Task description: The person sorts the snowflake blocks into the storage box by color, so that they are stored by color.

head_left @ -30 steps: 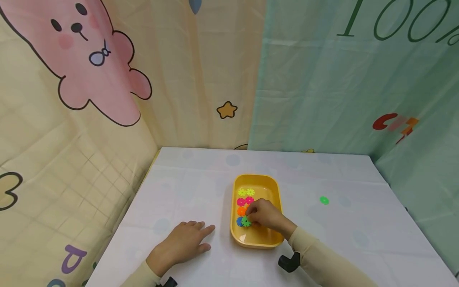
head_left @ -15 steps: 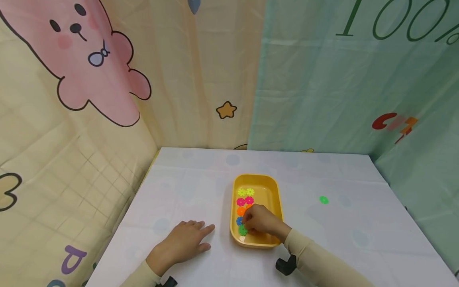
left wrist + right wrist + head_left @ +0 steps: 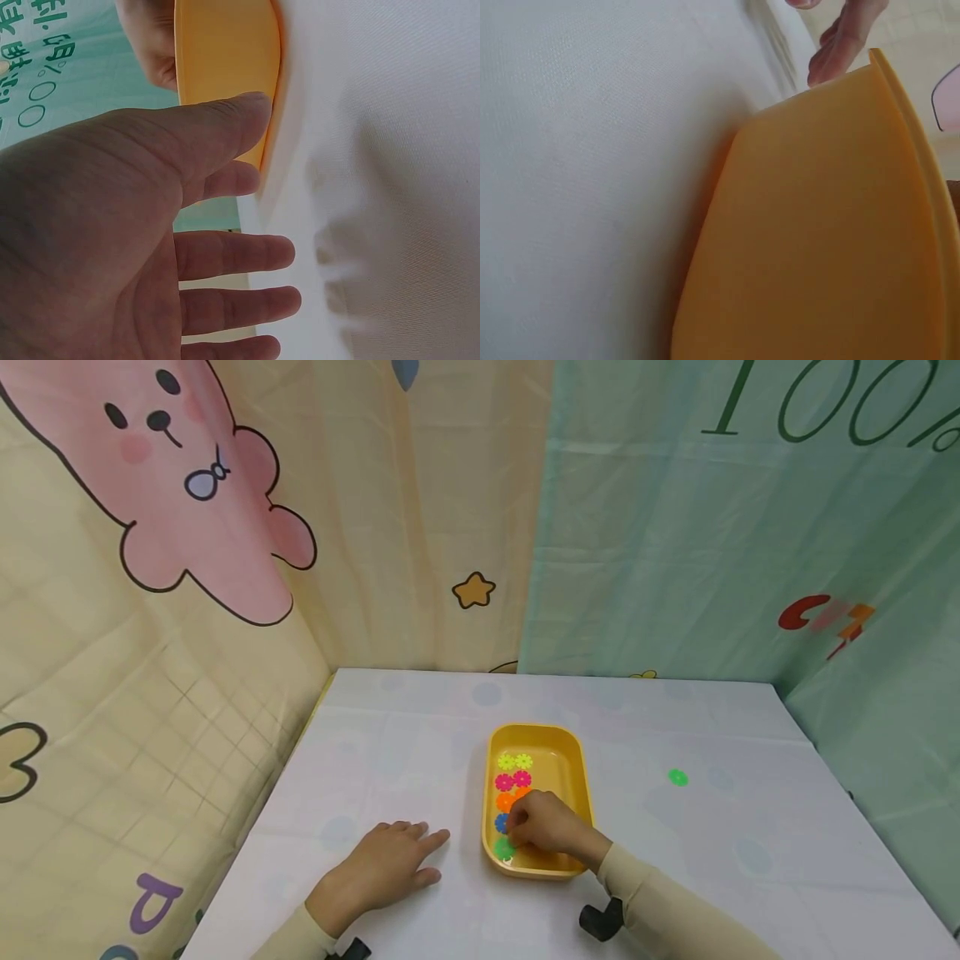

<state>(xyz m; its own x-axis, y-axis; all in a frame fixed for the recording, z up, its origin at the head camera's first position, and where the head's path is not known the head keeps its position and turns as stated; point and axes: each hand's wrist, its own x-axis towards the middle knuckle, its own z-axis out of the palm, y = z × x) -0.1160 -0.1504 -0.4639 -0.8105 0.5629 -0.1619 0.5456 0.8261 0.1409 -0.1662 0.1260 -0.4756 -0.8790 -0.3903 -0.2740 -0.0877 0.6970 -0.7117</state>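
Observation:
My right hand (image 3: pixel 551 822) is inside the yellow tray (image 3: pixel 555 752), its fingers curled at the near left corner. Thumb and fingertips pinch the right edge of a green flower-shaped piece (image 3: pixel 503 848), low over the tray floor. Up the tray's left side run pairs of similar pieces: yellow (image 3: pixel 506 762), pink (image 3: pixel 504 782) and orange (image 3: pixel 506 802), the nearer ones partly covered by the hand. A blue piece (image 3: pixel 502 822) sits just beyond the green one. Left of the tray, my left hand (image 3: pixel 386 864) lies with fingers spread over the table; its thumb (image 3: pixel 232 124) overlaps the tray in the left wrist view.
On the white table (image 3: pixel 405 735), right of the tray, lies another green piece (image 3: pixel 678 777). The tray's raised wall (image 3: pixel 817 217) fills much of the right wrist view. Printed curtains (image 3: pixel 420 527) stand behind the table and along both sides.
My right hand has shifted the green piece from over the blue one toward the tray's near left corner. The blue piece shows more plainly. My left hand has stayed in place.

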